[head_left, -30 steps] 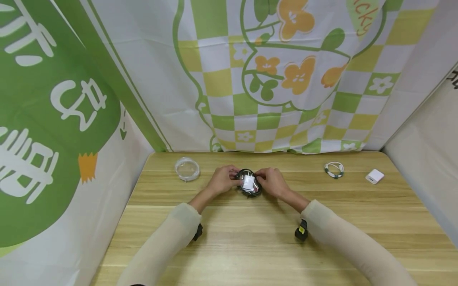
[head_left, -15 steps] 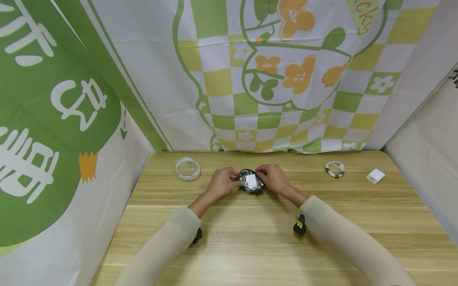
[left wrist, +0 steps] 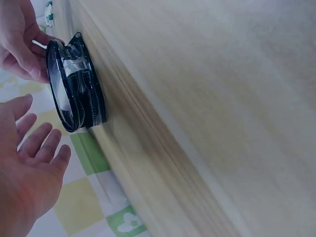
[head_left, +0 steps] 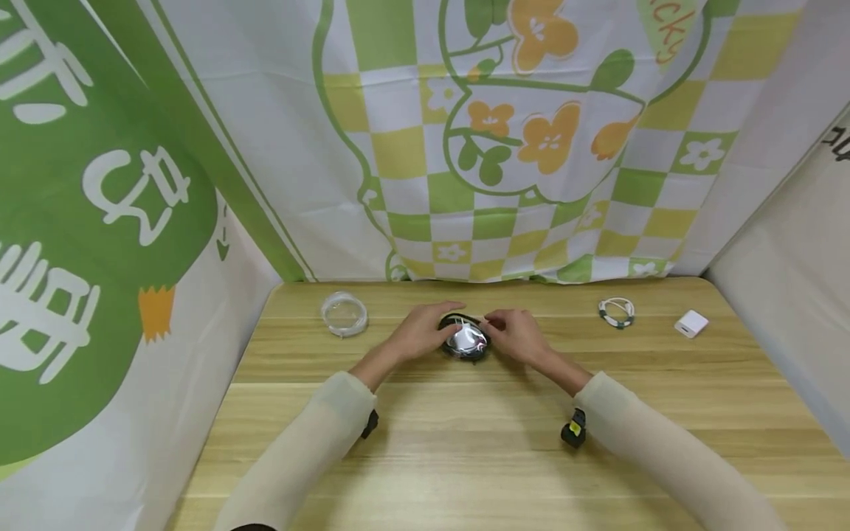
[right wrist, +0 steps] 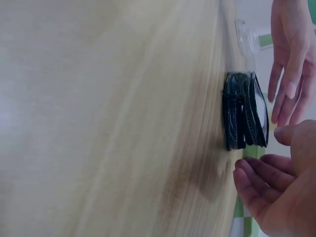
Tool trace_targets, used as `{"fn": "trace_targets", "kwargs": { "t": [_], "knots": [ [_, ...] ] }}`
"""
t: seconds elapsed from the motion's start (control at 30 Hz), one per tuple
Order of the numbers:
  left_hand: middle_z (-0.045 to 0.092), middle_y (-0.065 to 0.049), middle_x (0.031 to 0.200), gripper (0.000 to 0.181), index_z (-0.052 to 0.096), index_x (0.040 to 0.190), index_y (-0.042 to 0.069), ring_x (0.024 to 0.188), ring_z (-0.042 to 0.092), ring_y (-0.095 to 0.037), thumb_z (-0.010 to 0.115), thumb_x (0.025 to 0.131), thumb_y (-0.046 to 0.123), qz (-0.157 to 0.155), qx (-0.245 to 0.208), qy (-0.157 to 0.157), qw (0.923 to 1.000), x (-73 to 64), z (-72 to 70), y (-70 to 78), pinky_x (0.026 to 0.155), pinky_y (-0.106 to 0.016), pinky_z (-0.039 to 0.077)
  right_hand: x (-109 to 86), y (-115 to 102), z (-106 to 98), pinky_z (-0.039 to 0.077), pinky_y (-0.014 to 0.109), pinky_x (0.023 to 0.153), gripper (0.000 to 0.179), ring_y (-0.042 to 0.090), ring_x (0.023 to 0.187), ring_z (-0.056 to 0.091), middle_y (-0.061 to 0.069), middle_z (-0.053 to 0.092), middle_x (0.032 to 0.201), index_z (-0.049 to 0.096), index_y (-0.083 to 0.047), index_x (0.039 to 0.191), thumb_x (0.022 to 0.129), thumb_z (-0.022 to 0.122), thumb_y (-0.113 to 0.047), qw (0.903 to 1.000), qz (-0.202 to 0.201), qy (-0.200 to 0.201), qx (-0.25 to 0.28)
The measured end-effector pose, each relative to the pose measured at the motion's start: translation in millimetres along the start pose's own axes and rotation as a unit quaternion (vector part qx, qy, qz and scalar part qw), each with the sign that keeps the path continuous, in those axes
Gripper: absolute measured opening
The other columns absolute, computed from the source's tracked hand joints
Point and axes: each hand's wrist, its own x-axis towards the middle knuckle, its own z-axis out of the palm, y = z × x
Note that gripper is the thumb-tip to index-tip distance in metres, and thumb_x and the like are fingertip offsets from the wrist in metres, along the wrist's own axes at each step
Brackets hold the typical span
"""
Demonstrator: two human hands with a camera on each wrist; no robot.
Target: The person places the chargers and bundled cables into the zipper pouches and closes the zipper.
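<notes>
A small round clear pouch (head_left: 468,341) with black zip edging lies on the wooden table between both hands. Its shiny clear top bulges, and a white charger plug (left wrist: 63,96) shows through the film. My left hand (head_left: 417,333) is at the pouch's left side, its fingers stretched out and spread in the left wrist view, with the thumb near the top in the head view. At the right edge is my right hand (head_left: 519,336). In the right wrist view its thumb and bent fingers stand apart, right beside the pouch's side wall (right wrist: 239,111).
A coiled clear-white cable (head_left: 344,315) lies at the back left. On the right are a white cable coil (head_left: 617,313) with dark ties and a white charger block (head_left: 692,323). A patterned cloth (head_left: 491,221) hangs behind the table's back edge.
My left fingers have loosened from the pouch's left edge and spread out. The clear top now covers the plug with a bright glare. My right hand has shifted slightly.
</notes>
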Motion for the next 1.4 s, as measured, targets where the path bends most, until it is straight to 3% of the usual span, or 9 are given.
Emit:
{"fn": "trace_targets", "kwargs": {
  "t": [0.27, 0.5, 0.87, 1.2, 1.4],
  "knots": [
    [0.05, -0.016, 0.161, 0.049, 0.055, 0.154, 0.005, 0.151, 0.045, -0.028, 0.063, 0.108, 0.021, 0.056, 0.054, -0.065, 0.9949, 8.7, 4.5, -1.1, 0.127, -0.043, 0.035, -13.5, 0, 1, 0.066, 0.045, 0.081, 0.04, 0.03, 0.09, 0.08, 0.017, 0.081, 0.102, 0.076, 0.006, 0.119, 0.094, 0.083, -0.025, 0.9995, -0.03, -0.003, -0.004],
    [0.043, -0.017, 0.166, 0.048, 0.054, 0.154, 0.006, 0.154, 0.04, -0.03, 0.062, 0.109, 0.02, 0.061, 0.082, -0.088, 0.9908, 4.4, 7.9, -1.6, 0.125, -0.048, 0.037, -14.3, 4, 6, 0.066, 0.044, 0.078, 0.028, 0.026, 0.09, 0.08, 0.014, 0.081, 0.102, 0.08, 0.0, 0.114, 0.095, 0.082, -0.02, 0.9995, -0.031, 0.004, -0.005],
    [0.043, -0.015, 0.166, 0.057, 0.049, 0.157, 0.005, 0.153, 0.042, -0.028, 0.064, 0.108, 0.031, 0.045, 0.09, -0.058, 0.9933, -6.7, 11.6, -9.2, 0.125, -0.045, 0.038, -4.4, 11, 10, 0.064, 0.049, 0.082, 0.025, 0.031, 0.093, 0.079, 0.017, 0.08, 0.106, 0.079, 0.004, 0.114, 0.095, 0.08, -0.013, 0.9993, -0.023, 0.024, -0.017],
    [0.046, -0.012, 0.164, 0.058, 0.051, 0.156, 0.006, 0.152, 0.043, -0.027, 0.064, 0.107, 0.036, 0.002, 0.093, -0.014, 0.9956, -17.6, 21.2, -10.2, 0.125, -0.046, 0.038, 7.2, 11, 10, 0.062, 0.05, 0.086, 0.026, 0.031, 0.094, 0.078, 0.012, 0.082, 0.102, 0.082, -0.001, 0.112, 0.096, 0.08, -0.021, 0.9992, -0.006, 0.018, -0.035],
    [0.047, -0.013, 0.163, 0.059, 0.052, 0.155, 0.006, 0.151, 0.045, -0.027, 0.064, 0.107, 0.037, -0.009, 0.099, -0.001, 0.9951, -19.3, 23.7, -9.0, 0.123, -0.046, 0.04, 10.2, 11, 10, 0.062, 0.049, 0.086, 0.025, 0.03, 0.094, 0.078, 0.012, 0.082, 0.102, 0.082, -0.001, 0.11, 0.097, 0.078, -0.023, 0.999, -0.003, 0.017, -0.04]
  ]
}}
